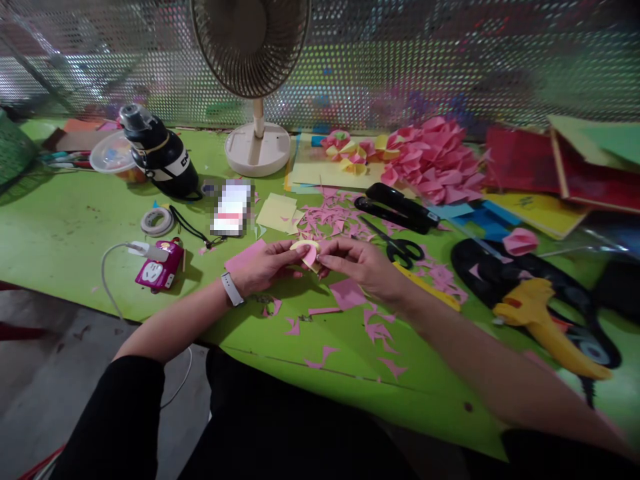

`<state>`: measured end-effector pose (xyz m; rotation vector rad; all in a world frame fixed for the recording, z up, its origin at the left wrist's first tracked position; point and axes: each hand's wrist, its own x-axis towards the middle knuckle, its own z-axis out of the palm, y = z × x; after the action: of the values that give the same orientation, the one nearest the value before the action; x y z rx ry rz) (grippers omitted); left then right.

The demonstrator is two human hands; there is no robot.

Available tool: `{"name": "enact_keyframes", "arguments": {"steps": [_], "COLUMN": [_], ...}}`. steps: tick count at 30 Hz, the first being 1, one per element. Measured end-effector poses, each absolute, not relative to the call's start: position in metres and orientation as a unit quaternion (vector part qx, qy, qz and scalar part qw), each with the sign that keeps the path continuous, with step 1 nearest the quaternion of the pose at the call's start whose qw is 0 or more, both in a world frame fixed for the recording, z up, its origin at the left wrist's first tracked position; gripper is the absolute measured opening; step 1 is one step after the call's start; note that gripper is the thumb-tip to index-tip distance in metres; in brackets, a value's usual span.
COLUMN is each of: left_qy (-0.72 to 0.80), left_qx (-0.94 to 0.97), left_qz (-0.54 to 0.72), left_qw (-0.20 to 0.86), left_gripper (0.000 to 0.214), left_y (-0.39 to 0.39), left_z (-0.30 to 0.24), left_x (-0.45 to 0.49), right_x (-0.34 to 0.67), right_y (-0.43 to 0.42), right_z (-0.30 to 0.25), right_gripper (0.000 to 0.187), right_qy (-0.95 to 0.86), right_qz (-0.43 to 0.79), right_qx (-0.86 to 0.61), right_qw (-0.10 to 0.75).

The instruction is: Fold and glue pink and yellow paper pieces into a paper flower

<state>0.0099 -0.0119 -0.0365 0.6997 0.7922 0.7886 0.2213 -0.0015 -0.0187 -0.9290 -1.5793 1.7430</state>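
Note:
Between my two hands is a small pink and pale yellow paper piece (309, 253), curved at its edge. My left hand (273, 263), with a watch band at the wrist, pinches it from the left. My right hand (357, 263) has its thumb and fingers closed at the piece's right edge; fingertip detail is too small to make out. Just below my right hand lies a pink paper square (347, 294). Another pink sheet (246, 255) is partly behind my left hand. Pink paper scraps (330, 213) spread around both hands. Black scissors (400, 248) lie beyond my right hand.
A black stapler (397, 208) and a heap of pink paper flowers (435, 160) are behind the scissors. A yellow glue gun (550, 327) rests at right. Toward the left are a phone (233, 208), tape roll (157, 221), purple power adapter (160, 265), black bottle (163, 153) and fan (257, 148).

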Motion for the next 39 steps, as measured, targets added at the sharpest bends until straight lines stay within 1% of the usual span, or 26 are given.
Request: {"name": "enact_keyframes", "arguments": {"steps": [9, 17, 26, 33, 39], "left_qy": [0.364, 0.410, 0.377, 0.367, 0.347], "left_qx": [0.349, 0.455, 0.382, 0.350, 0.352], "left_qz": [0.367, 0.358, 0.368, 0.364, 0.367], "left_qw": [0.782, 0.704, 0.760, 0.781, 0.788], "left_gripper": [0.037, 0.036, 0.033, 0.035, 0.032], "left_y": [-0.0119, -0.0151, -0.0141, -0.0127, -0.0137], "left_z": [-0.0398, -0.0372, -0.0397, -0.0414, -0.0418], "left_x": [0.0092, 0.0112, 0.0103, 0.0086, 0.0096], "right_x": [0.2225, 0.2232, 0.2211, 0.2243, 0.2232], "right_y": [0.0002, -0.0017, -0.0010, 0.0006, 0.0001], "right_z": [-0.0195, -0.0187, -0.0168, -0.0222, -0.0224], "right_gripper": [0.017, 0.013, 0.020, 0.020, 0.017], "right_qy": [-0.590, -0.577, -0.581, -0.551, -0.557], "right_qz": [0.668, 0.661, 0.673, 0.713, 0.708], "right_qx": [-0.346, -0.383, -0.355, -0.333, -0.330], "right_qw": [0.293, 0.289, 0.288, 0.278, 0.283]}}
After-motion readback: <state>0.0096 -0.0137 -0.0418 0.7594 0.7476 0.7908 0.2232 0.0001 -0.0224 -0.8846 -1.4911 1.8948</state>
